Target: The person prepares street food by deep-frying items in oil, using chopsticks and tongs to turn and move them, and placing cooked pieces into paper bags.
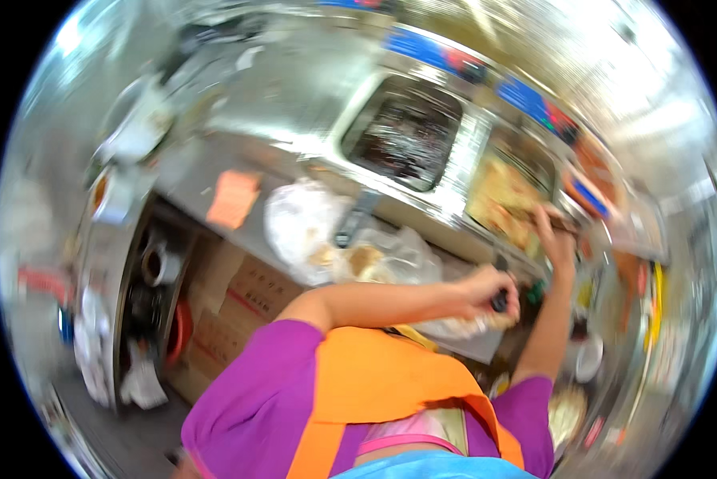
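Note:
My left hand (491, 293) reaches across in front of my chest, closed around a black handle (500, 300). What that handle belongs to is too blurred to tell. Farther forward, my right hand (555, 235) hovers at the right edge of a steel well holding yellowish food (502, 194). A brown, elongated tool (565, 224) is gripped in it, its far end blurred over the food. Beneath my left forearm, clear plastic bags (403, 254) with light brown food inside lie on the counter. Beside them is a white plastic bag (301, 218).
A second steel well (403, 135), dark inside, sits left of the food. Blue panels (418, 48) line the back. An orange paper (233, 199) lies on the steel counter (262, 161). Cardboard boxes (256, 287) fill the space below. An orange container (598, 164) stands at right.

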{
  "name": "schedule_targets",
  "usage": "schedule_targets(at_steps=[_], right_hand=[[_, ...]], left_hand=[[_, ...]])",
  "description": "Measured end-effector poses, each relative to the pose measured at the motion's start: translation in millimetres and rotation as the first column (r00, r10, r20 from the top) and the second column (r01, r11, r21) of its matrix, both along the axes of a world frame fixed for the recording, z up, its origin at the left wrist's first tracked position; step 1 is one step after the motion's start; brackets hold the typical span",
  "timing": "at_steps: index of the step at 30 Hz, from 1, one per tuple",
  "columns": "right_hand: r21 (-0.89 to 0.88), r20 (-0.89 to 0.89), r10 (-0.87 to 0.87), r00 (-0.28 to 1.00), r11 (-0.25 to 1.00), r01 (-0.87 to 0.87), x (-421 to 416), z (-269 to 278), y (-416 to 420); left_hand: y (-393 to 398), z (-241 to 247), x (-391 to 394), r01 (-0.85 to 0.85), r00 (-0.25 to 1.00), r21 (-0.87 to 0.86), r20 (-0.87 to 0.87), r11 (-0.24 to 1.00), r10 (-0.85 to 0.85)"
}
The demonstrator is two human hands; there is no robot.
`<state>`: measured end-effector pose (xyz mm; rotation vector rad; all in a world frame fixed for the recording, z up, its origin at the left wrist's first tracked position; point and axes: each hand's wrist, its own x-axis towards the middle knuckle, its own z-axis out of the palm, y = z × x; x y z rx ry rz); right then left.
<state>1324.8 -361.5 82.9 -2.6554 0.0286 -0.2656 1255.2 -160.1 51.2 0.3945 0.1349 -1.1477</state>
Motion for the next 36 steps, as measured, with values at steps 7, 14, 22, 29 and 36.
schedule_targets(at_steps=[7,14,22,29,36], right_hand=[[0.567,-0.008,-0.086,0.996,0.82,0.076,-39.6,88.1,22.6],[0.51,0.057,-0.078,0.995,0.859,0.038,-41.6,81.3,-0.5],[0.265,0.177,0.131,0.975,0.948,-0.175,-46.3,62.0,0.2],[0.554,0.333,-0.088,0.939,0.824,-0.12,-29.7,23.7,3.2],[0.54,0.138,-0.236,0.962,0.832,0.127,-43.6,53.6,15.4]], left_hand=[[14.5,22.3,1.9,-0.01,1.0,0.108,-0.017,0.994,0.012],[9.8,22.9,-1.6,0.012,1.0,0.141,0.0,0.99,-0.012],[7.0,20.4,1.5,0.051,0.999,0.106,-0.005,0.993,-0.051],[6.5,23.4,0.0,0.02,1.0,0.132,0.008,0.991,-0.021],[11.0,31.9,5.9,-0.015,0.999,0.175,-0.028,0.984,0.02]])
